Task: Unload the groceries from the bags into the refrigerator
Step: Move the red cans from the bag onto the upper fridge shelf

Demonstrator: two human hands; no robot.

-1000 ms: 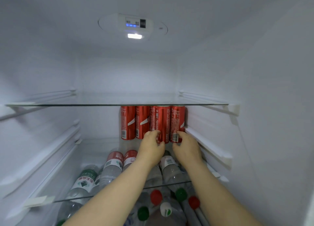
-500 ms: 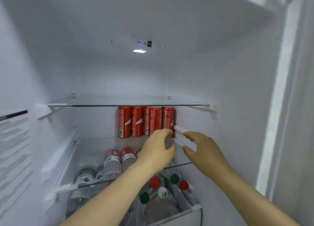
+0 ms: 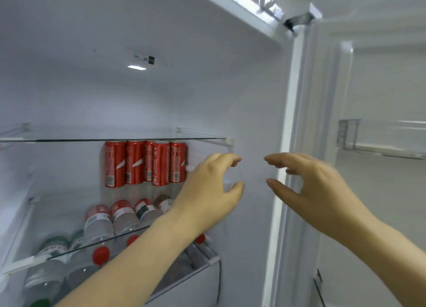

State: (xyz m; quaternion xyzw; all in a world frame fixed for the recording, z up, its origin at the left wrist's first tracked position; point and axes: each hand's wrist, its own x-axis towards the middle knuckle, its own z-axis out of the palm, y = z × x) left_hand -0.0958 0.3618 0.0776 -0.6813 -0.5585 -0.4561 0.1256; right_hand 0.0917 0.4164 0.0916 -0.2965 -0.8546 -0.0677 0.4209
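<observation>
Inside the open refrigerator, several red soda cans (image 3: 144, 163) stand upright in a row at the back of the middle glass shelf (image 3: 76, 249). Water bottles (image 3: 110, 219) with red and green labels lie on that shelf in front of the cans, and more bottles with red caps (image 3: 100, 255) lie in the drawer below. My left hand (image 3: 211, 189) hovers to the right of the cans, fingers curled apart, holding nothing. My right hand (image 3: 306, 187) is out by the fridge's right edge, also empty with fingers spread.
The upper glass shelf (image 3: 110, 139) spans the fridge just above the cans. The white right wall (image 3: 230, 94) and door frame (image 3: 288, 145) stand between my hands. The open door with a clear bin (image 3: 378, 136) is at the far right. A light (image 3: 137, 67) glows in the ceiling.
Both hands have let go of the cans and pulled back out to the right. My view has swung right and backed away, showing the door frame and door.
</observation>
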